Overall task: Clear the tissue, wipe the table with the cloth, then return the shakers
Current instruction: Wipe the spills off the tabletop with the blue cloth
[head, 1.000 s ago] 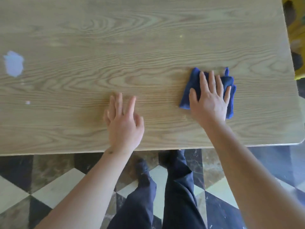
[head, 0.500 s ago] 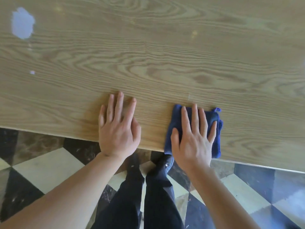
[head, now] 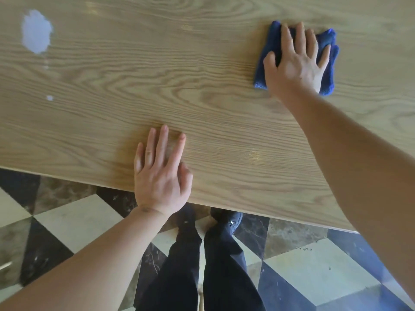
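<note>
A folded dark blue cloth [head: 329, 55] lies on the wooden table [head: 202, 86] at the far right. My right hand [head: 296, 63] presses flat on top of it, fingers spread. My left hand [head: 160, 171] rests palm down near the table's front edge, fingers apart, holding nothing. No tissue or shakers are in view.
A pale bright patch [head: 36, 31] and a small pale spot [head: 49, 98] show on the table at the left. Below the table edge are my dark trouser legs [head: 202, 265] and shoes on a checkered marble floor [head: 74, 221].
My right hand has pushed the cloth from the table's front edge away to the far right. My left hand has stayed flat near the front edge.
</note>
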The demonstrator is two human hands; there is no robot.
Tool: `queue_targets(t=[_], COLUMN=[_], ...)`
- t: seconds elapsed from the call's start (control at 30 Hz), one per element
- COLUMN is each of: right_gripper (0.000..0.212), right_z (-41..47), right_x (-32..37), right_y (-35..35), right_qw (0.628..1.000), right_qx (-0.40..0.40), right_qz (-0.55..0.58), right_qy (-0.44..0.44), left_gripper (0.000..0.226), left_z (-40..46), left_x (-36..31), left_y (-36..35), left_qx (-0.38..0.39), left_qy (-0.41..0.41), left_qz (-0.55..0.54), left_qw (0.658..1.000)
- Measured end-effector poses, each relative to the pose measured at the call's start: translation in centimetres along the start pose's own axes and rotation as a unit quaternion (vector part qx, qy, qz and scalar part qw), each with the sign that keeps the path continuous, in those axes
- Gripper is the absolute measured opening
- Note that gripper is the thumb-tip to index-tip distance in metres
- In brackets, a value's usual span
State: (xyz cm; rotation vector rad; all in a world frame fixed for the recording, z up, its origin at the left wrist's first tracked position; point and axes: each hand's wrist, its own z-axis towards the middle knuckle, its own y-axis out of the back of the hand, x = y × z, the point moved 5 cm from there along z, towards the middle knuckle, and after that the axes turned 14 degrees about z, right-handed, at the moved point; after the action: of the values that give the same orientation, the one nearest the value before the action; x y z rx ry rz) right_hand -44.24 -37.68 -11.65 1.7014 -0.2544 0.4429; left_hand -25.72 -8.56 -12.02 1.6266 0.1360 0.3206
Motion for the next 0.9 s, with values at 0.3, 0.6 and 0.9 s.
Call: queue_targets(t=[0.3, 0.6, 0.9], right_gripper=[0.065, 0.060, 0.063], right_z=[-5.7, -21.8, -28.4], right_x=[-0.8, -0.7, 8.6], right_y=[0.4, -0.3, -4.3], right_qw=[0.997, 0.989, 0.984], right_qx=[0.072, 0.107, 0.161], right_qz=[0.008, 0.017, 0.020], right_qy=[-0.011, -0.103, -0.075], left_gripper=[0.064, 0.058, 0.055], left_z=[-0.3, -0.1, -4.9], left_x=[0.1, 2.3, 16.8], left_y=[-0.2, 1.7, 0.9], left_qx=[0.072, 0.187, 0.284], left_qy=[-0.004, -0.118, -0.130], left_qz=[0.010, -0.078, -0.033], left_qw=[0.997, 0.972, 0.949])
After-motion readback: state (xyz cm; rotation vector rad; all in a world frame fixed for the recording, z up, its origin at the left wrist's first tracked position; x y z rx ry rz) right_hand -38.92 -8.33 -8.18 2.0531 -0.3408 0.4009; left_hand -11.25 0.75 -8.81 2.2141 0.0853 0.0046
